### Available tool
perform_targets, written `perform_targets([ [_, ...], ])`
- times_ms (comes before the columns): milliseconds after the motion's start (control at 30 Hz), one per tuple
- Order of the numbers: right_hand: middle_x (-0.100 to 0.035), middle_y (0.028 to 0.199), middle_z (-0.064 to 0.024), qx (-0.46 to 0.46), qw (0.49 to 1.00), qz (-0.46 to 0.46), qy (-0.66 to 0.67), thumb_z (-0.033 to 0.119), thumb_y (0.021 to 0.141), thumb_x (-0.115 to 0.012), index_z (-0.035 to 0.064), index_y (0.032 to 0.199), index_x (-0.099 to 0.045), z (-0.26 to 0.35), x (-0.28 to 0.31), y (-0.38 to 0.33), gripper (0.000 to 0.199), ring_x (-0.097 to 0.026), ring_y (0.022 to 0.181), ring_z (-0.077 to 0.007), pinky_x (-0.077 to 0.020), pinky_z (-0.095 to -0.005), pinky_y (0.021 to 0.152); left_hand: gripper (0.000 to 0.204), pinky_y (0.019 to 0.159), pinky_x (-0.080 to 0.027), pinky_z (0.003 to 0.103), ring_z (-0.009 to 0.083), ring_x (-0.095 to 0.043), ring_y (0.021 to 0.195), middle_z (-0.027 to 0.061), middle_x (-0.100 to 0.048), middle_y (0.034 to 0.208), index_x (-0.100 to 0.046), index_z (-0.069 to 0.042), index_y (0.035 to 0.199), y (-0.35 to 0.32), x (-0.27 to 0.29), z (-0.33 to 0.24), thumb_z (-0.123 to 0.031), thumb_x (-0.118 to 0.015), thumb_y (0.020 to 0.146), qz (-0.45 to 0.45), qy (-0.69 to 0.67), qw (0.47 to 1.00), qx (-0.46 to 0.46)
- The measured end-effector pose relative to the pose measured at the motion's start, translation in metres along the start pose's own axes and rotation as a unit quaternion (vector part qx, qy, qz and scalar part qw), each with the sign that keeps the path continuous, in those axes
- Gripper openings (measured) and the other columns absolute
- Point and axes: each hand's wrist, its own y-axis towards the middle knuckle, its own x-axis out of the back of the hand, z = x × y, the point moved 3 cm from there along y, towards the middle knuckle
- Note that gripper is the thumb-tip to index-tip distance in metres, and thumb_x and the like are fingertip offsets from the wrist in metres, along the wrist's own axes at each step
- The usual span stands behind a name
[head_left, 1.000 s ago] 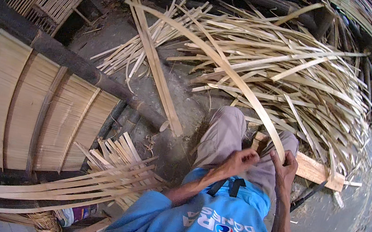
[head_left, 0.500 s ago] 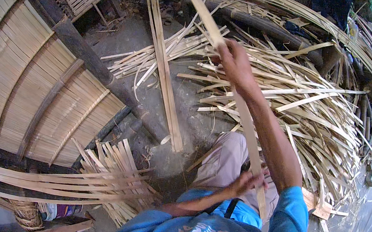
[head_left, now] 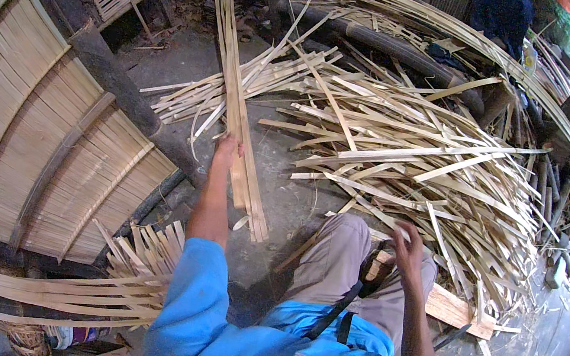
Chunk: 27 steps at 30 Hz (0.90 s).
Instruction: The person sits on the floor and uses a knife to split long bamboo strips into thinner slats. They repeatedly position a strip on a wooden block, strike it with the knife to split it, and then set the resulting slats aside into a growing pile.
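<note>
Out to the left, my left hand (head_left: pixel 230 148) is closed around a flat bamboo strip (head_left: pixel 239 184), on a long bundle of pale strips (head_left: pixel 229 63) lying on the floor. The far part of the held strip merges with the bundle. Over my lap, my right hand (head_left: pixel 408 253) is raised with bent fingers apart, and I see nothing in it. Below that hand, a short wooden piece (head_left: pixel 381 266) shows between my knees. A wooden board (head_left: pixel 462 311) sticks out to the right of my leg.
A big heap of bamboo strips (head_left: pixel 411 146) covers the floor ahead and right. A smaller pile (head_left: pixel 185 97) lies behind the bundle. On the left stands a ribbed bamboo panel (head_left: pixel 29 128), with curved strips (head_left: pixel 48 289) below it. Thick bamboo poles (head_left: pixel 411 56) lie at the back.
My right hand has come down from the raised strip to over my lap, without it. My left hand has moved from the lap out to the bundle on the left.
</note>
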Motion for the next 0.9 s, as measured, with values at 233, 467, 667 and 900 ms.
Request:
perform_targets([
  [233,-0.062,0.125,-0.0077,-0.153,0.969,-0.186,0.061,0.037,0.099,-0.06,0.0075,0.126,-0.059,-0.081,0.121,-0.125,0.04,-0.067,0.099,-0.0216,-0.0572,-0.0369,0.078,0.023,0.044,-0.053,0.039,0.0228,-0.056,0.045,0.0099,-0.056,0.064,-0.054,-0.007,0.1,-0.02,0.021,0.074,-0.029,-0.059,0.097,-0.051,0.004,0.994,0.092],
  [467,-0.06,0.126,-0.0131,-0.184,0.953,-0.22,0.094,0.032,0.098,-0.062,-0.0029,0.126,-0.058,-0.094,0.122,-0.149,0.044,-0.067,0.102,-0.0273,-0.0565,-0.0363,0.081,0.038,0.069,-0.061,0.045,0.0315,-0.069,0.078,0.0175,-0.062,0.108,-0.046,-0.002,0.13,-0.032,0.047,0.098,-0.009,-0.058,0.094,-0.104,-0.096,0.987,0.078],
  [667,-0.061,0.127,-0.0116,-0.183,0.96,-0.198,0.074,0.032,0.099,-0.061,-0.0008,0.125,-0.058,-0.085,0.114,-0.135,0.042,-0.067,0.104,-0.0262,-0.0569,-0.0348,0.081,0.056,0.092,-0.053,0.051,0.0351,-0.064,0.107,0.018,-0.058,0.129,-0.036,-0.007,0.145,-0.071,0.019,0.127,-0.01,-0.058,0.094,-0.07,0.006,0.975,0.213],
  [900,-0.065,0.12,-0.0126,-0.128,0.974,-0.188,-0.004,0.034,0.101,-0.057,-0.0007,0.12,-0.062,-0.104,0.117,-0.114,0.039,-0.068,0.102,-0.0259,-0.0566,-0.0353,0.084,0.013,0.072,-0.053,0.033,0.016,-0.065,0.079,0.0045,-0.069,0.085,-0.067,-0.004,0.097,-0.183,-0.003,0.193,-0.015,-0.065,0.09,-0.118,0.166,0.977,0.066],
])
